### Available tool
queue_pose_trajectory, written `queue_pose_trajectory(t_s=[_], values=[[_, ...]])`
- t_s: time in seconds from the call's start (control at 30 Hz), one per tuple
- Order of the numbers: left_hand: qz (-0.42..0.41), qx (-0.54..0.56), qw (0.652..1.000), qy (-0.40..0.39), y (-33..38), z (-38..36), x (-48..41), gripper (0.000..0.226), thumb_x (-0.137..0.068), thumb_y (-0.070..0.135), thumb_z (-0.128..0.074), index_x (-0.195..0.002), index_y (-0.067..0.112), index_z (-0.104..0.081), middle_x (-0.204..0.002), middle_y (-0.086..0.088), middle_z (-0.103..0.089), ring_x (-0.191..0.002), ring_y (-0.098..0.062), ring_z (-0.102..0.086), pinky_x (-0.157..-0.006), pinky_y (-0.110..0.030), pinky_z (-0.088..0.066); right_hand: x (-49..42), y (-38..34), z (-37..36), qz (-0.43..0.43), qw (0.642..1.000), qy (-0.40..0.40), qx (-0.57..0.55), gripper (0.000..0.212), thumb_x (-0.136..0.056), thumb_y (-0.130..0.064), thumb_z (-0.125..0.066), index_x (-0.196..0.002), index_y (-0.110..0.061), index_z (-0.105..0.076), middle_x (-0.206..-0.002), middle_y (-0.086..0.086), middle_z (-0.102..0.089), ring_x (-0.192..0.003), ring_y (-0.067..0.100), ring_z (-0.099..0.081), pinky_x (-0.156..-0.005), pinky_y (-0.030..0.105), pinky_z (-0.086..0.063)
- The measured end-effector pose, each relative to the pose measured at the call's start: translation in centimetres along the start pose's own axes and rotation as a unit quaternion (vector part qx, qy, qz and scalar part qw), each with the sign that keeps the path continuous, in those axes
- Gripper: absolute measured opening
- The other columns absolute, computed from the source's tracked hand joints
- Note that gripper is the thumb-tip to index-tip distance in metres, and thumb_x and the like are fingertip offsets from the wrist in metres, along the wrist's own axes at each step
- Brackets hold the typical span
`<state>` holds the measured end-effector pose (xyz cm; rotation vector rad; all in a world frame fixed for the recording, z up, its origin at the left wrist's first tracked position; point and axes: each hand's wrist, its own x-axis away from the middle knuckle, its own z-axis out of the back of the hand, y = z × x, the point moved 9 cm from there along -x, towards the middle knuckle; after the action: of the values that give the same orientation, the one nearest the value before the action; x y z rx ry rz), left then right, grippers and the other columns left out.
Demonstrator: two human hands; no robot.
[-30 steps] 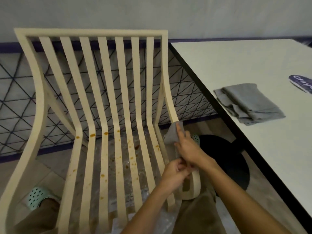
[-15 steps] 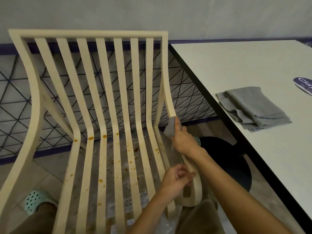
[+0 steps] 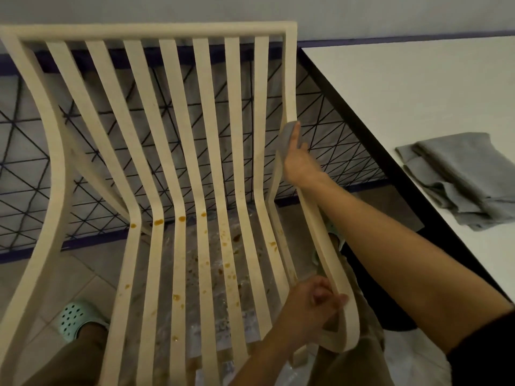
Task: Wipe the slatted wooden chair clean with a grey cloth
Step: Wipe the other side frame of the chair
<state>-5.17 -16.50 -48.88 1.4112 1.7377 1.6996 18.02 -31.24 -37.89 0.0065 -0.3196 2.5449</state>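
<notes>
The slatted wooden chair [image 3: 150,30] fills the left and middle of the view. Its pale slats run from the far top rail down to a bend and then on towards the camera as the seat. Orange-brown stains [image 3: 158,222] dot the slats at the bend and across the seat.

The right hand [image 3: 299,162] reaches forward from the near right, forearm stretched out over the chair's right edge. It holds the grey cloth [image 3: 285,137] against the right side rail [image 3: 289,79], a little below the middle of the backrest. The index finger lies straight up along the rail on top of the cloth, the other fingers are tucked behind it, and the cloth is bunched between palm and wood.

The left hand [image 3: 309,310] is near and lower. Its fingers curl tight round the same rail just where it loops at the front right corner of the seat.

To the right stands a white worktop [image 3: 404,87] with a dark edge, and folded grey cloths [image 3: 468,174] lie on it, well apart from the chair. A black wire mesh [image 3: 334,129] shows through the backrest slats. On the tiled floor [image 3: 83,274] at near left is a mint-green clog [image 3: 78,319] with holes.
</notes>
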Motion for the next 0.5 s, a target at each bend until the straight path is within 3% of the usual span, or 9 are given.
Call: queue_pose_trajectory(t_s=[0.07, 0.2, 0.33, 0.5], values=[[-0.001, 0.001, 1.000, 0.005, -0.1, 0.1, -0.1, 0.018, -0.075, 0.044, -0.076, -0.087, 0.035, -0.065, -0.075, 0.011, -0.070, -0.086, -0.010, -0.069, -0.091, -0.045, -0.055, -0.9, -0.2, 0.4, 0.006, 1.000, 0.024, -0.014, 0.110, -0.085, -0.007, -0.061, -0.144, -0.022, 0.031, -0.148, 0.030, -0.022, -0.100, 0.040, -0.060, -0.065, 0.041, -0.041], [-0.002, 0.001, 1.000, 0.006, 0.1, 0.2, -0.1, 0.014, -0.073, 0.046, -0.077, -0.078, 0.041, -0.065, -0.076, 0.010, -0.071, -0.086, -0.012, -0.070, -0.087, -0.037, -0.057, -0.8, -0.3, 0.2, 0.022, 0.998, 0.046, -0.021, 0.106, -0.087, -0.004, -0.057, -0.146, -0.025, 0.028, -0.152, 0.030, -0.016, -0.092, 0.038, -0.061, -0.061, 0.036, -0.041], [-0.024, -0.002, 1.000, 0.011, 0.8, 0.2, 0.2, 0.016, -0.073, 0.050, -0.076, -0.078, 0.040, -0.064, -0.072, 0.009, -0.069, -0.082, -0.016, -0.068, -0.088, -0.051, -0.055, 1.1, 0.5, -0.8, 0.034, 0.998, 0.036, -0.026, 0.101, -0.090, -0.008, -0.053, -0.146, -0.027, 0.028, -0.151, 0.030, -0.018, -0.090, 0.037, -0.062, -0.059, 0.036, -0.044], [-0.036, -0.024, 0.999, 0.023, 1.6, -0.3, 0.7, 0.014, -0.078, 0.053, -0.067, -0.078, 0.041, -0.061, -0.063, 0.019, -0.059, -0.075, -0.010, -0.062, -0.089, -0.054, -0.053, 4.8, 2.2, -2.3, 0.037, 0.998, -0.014, -0.054, 0.107, -0.088, -0.012, -0.060, -0.144, -0.036, 0.028, -0.144, 0.025, -0.028, -0.103, 0.036, -0.057, -0.083, 0.047, -0.054]])
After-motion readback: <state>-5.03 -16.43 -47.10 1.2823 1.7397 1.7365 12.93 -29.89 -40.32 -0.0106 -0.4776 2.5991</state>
